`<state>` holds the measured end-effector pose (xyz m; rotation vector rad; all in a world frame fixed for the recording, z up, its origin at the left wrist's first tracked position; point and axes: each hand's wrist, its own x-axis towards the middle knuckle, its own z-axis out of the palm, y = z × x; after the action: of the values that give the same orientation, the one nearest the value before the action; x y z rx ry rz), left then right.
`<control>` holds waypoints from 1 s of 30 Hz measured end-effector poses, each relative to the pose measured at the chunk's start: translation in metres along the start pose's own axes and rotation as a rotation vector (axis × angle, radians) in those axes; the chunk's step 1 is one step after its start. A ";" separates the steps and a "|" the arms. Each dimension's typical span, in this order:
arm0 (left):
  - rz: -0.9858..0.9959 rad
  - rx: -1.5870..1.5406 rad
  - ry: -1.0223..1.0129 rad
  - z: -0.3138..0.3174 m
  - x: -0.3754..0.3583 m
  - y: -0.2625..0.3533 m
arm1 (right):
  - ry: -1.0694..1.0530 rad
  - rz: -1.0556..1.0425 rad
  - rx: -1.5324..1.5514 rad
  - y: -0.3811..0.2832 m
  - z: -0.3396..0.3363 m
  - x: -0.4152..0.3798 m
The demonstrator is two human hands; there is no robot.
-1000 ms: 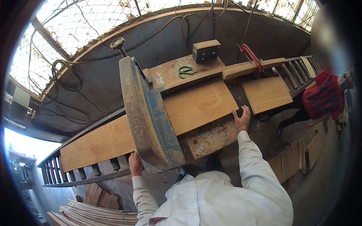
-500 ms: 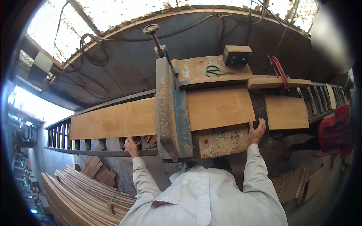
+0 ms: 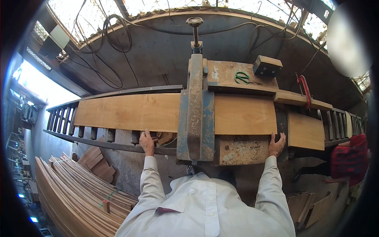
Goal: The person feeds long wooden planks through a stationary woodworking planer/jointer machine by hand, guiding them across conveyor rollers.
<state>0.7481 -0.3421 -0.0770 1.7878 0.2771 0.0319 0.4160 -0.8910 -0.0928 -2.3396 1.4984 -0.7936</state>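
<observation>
A long wooden board (image 3: 130, 112) runs beneath the crossbeam of a worn blue machine (image 3: 195, 106), which hides its middle. Its right part (image 3: 244, 114) shows beyond the beam. My left hand (image 3: 148, 143) is at the board's front edge, left of the machine, with thumb and fingers apart. At the front right corner of the board is my right hand (image 3: 277, 144), fingers spread and touching or very near the end. Neither hand wraps round anything. A second, shorter board (image 3: 306, 130) lies apart to the right.
A roller stand (image 3: 62, 120) supports the board's left end. A red clamp (image 3: 304, 91) grips a wooden strip (image 3: 294, 99). Green-handled scissors (image 3: 242, 78) lie on the machine. Stacked strips (image 3: 79, 189) stand low left. A person in red (image 3: 348, 160) is at far right.
The view has turned, so the machine and boards appear further right and more level. Both hands remain by the board's front edge and right end, fingers still apart.
</observation>
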 end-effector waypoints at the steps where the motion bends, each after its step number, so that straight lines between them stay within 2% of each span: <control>1: 0.003 0.009 -0.001 -0.001 -0.005 0.010 | 0.002 -0.003 0.001 -0.001 -0.001 -0.001; 10: -0.011 -0.055 -0.048 -0.006 0.006 -0.009 | 0.062 -0.065 -0.010 0.000 -0.001 -0.002; 12: -0.003 -0.047 -0.043 -0.005 0.005 -0.007 | 0.050 0.071 0.230 -0.006 -0.005 -0.009; 14: 0.005 -0.027 -0.024 -0.004 0.006 -0.011 | 0.139 0.265 0.787 -0.031 -0.006 -0.031; 16: 0.028 0.012 -0.009 -0.004 0.007 -0.013 | 0.009 0.334 0.988 -0.046 0.003 -0.066; 18: 0.042 -0.023 -0.022 -0.004 0.006 -0.013 | -0.253 0.519 1.148 -0.054 0.026 -0.095; 20: 0.034 -0.028 -0.022 -0.003 0.008 -0.015 | -0.458 0.836 1.412 -0.100 0.013 -0.099; 22: 0.030 -0.023 -0.031 -0.006 0.009 -0.018 | -0.619 0.856 1.500 -0.112 0.027 -0.091; 25: 0.022 -0.036 -0.049 -0.006 0.013 -0.020 | -0.652 0.957 1.560 -0.118 0.057 -0.076; 28: 0.038 -0.031 -0.048 -0.006 0.015 -0.024 | -0.631 0.870 1.631 -0.112 0.067 -0.082; 30: 0.040 -0.025 -0.040 -0.007 0.014 -0.025 | -0.621 0.894 1.615 -0.112 0.068 -0.085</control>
<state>0.7566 -0.3275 -0.1015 1.7675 0.2120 0.0281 0.5120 -0.7712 -0.1211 -0.5075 0.7849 -0.5176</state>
